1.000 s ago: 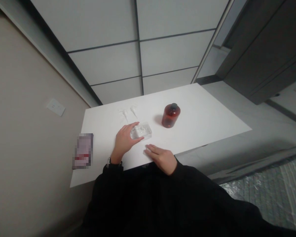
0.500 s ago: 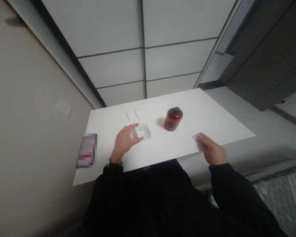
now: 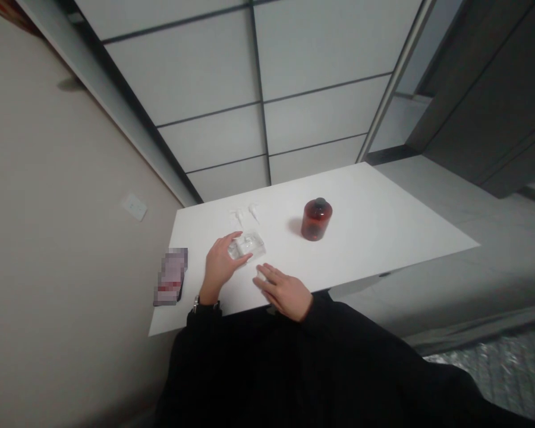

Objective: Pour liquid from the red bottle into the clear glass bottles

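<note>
Fingers over table, panels beyond

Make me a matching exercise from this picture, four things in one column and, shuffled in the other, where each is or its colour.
Things:
1. bottle
2. clear box
3. socket
4. right hand

Places or colours:
A. held in the left hand
B. at the near edge of the table
C. reddish-brown
D. on the wall

Pairs: 1-C, 2-A, 3-D, 4-B
</note>
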Demonstrator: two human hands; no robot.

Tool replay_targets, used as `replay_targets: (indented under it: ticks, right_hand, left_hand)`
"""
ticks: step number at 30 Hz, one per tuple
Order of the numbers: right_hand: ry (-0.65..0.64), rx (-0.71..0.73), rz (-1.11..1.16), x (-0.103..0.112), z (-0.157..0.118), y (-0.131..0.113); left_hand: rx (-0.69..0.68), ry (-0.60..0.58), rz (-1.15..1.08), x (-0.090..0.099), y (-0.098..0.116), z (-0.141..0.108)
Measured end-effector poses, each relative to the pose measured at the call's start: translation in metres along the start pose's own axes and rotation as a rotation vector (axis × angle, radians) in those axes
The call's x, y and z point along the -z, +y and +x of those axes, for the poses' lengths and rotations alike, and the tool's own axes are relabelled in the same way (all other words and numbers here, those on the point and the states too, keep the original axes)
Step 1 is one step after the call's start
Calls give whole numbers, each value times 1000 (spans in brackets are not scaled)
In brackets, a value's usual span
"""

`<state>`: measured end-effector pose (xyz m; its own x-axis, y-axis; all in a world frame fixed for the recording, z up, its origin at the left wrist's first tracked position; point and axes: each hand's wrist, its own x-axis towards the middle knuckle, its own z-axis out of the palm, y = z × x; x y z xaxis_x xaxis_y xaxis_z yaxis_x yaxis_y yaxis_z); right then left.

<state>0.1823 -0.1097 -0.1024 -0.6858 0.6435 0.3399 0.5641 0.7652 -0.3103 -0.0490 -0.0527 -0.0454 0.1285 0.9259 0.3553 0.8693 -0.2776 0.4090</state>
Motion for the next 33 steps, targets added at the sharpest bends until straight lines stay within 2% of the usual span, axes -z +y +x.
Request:
replay_targets:
  ticks: [3,7,9,11,15,18,20,23,29,31,33]
  right_hand:
    - [-47,-9,-1,3,5,13]
    - [-41,-208,-48,15,10,57]
    - [-27,-279,-56,18,19,69]
    - [-36,-289,-40,16,29,62]
    - [-108,-130,38,4,36,12]
    - [-152,21,86,3,15,-14]
    - [-138,56,86,9,-11,-10]
    - [-44,-66,35,29,-64,28]
    - [128,-566,-276,93,-184,150]
    - [150,-733,-340,110,-210,183]
    - [125,-811,-353,119,-222,208]
  left_hand:
    - [23,16,25,8,-9,-7]
    - [42,48,36,14,-17,-16]
    - [55,53,37,16,-20,-20]
    - [73,45,35,17,-23,-22]
    - [103,36,21,20,-28,-25]
    - [107,38,16,22,-30,-25]
    - [114,37,10,22,-31,-25]
    - [129,30,2,21,-29,-24]
    - [72,10,-22,10,-20,-11]
    - [43,-8,-42,3,-13,-4]
    - [16,-30,-60,-4,-5,3]
